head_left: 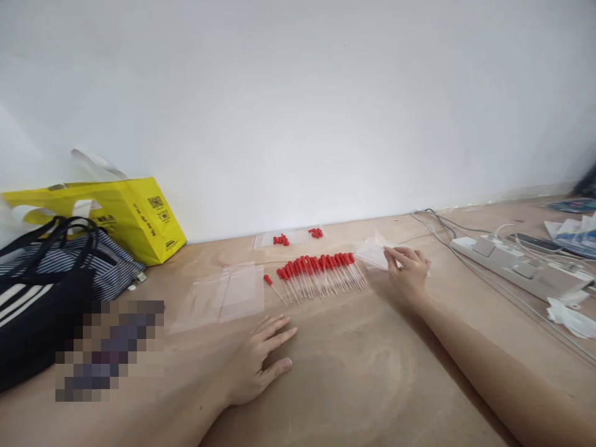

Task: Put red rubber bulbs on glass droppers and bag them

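Observation:
Across the middle of the wooden table lies a row of droppers (321,273), clear thin tubes with red rubber bulbs pointing away from me. My left hand (263,360) rests flat on the wood in front of the row, fingers spread and holding nothing. At the row's right end, my right hand (407,270) pinches the edge of a clear plastic bag (372,253). Left of the droppers, more flat clear zip bags (233,292) overlap. Behind the row, two small groups of red rubber bulbs (280,239) lie on another clear bag (265,240) near the wall.
At the left, a yellow shopping bag (135,217) stands behind a striped bag (116,261) and a black bag (41,329). A blurred-out patch lies nearby. To the right are a white power strip (526,267) with cables, a phone (535,243) and a crumpled tissue (572,318).

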